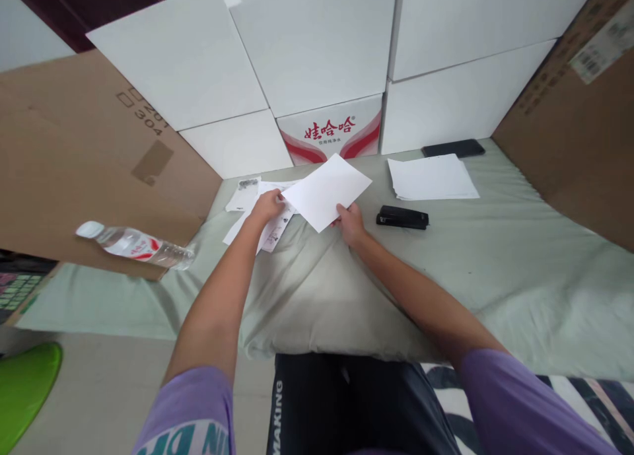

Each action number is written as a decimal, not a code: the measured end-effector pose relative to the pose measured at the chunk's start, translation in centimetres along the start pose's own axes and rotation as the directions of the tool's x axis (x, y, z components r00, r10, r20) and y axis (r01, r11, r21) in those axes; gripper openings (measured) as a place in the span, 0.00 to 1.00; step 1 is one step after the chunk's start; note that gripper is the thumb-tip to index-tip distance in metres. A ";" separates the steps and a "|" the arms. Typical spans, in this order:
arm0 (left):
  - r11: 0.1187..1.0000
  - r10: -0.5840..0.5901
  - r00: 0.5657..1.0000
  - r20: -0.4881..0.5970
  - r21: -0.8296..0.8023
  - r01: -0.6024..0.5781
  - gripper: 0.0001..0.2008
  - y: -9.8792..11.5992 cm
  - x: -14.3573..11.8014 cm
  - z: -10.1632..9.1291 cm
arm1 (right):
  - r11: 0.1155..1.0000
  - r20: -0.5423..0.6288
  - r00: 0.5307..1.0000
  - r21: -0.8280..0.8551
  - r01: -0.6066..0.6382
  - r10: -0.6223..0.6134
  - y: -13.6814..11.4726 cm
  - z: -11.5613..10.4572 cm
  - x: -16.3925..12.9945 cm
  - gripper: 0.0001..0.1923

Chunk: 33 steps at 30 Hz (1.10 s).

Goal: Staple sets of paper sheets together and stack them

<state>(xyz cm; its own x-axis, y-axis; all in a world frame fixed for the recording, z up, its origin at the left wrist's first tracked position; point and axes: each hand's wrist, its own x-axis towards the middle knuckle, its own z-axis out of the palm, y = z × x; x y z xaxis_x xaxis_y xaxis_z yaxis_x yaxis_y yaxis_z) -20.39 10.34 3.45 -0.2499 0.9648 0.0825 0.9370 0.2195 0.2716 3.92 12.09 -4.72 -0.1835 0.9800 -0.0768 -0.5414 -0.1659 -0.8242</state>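
Note:
A blank white sheet of paper [327,191] is held tilted above the cloth-covered surface; I cannot tell whether it is one sheet or several. My right hand [351,225] pinches its lower right edge, thumb on top. At its left corner, my left hand [268,206] has its fingers closed on the paper. Beneath and around the left hand lie loose papers [242,195], some bearing printed dark pictures, partly hidden by the hand and forearm. A black stapler [402,217] lies just right of my right hand. Behind it rests a stack of white paper [432,177].
A black phone-like slab [453,148] lies behind the paper stack. White boxes [327,45] form a wall at the back, with cardboard [74,151] on the left and a cardboard box [579,131] on the right. A clear water bottle [139,245] leans at the left.

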 end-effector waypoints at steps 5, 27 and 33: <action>0.995 -0.081 0.987 -0.136 0.050 0.089 0.18 -0.5 -2.2 -0.9 | 1.000 -0.016 1.000 -0.017 0.010 -0.010 -0.3 0.3 -0.3 0.11; 0.277 0.215 0.945 -0.248 -0.912 -0.302 0.22 17.3 -12.0 0.1 | 0.765 0.236 0.910 -0.493 0.415 -0.342 -6.3 -2.8 -9.0 0.21; 0.306 -0.154 0.882 -0.445 -0.870 -0.386 0.43 10.7 -9.6 3.4 | 0.687 0.273 0.901 -0.583 0.433 -0.336 -8.4 -4.0 -8.9 0.12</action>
<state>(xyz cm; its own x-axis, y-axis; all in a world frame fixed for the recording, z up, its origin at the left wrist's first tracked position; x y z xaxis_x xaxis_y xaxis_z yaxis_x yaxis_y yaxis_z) -7.14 3.91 2.28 -0.4737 0.7525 0.4576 0.1707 -0.4313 0.8859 13.40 5.24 0.60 -0.2079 0.9091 0.3609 0.0270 0.3742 -0.9270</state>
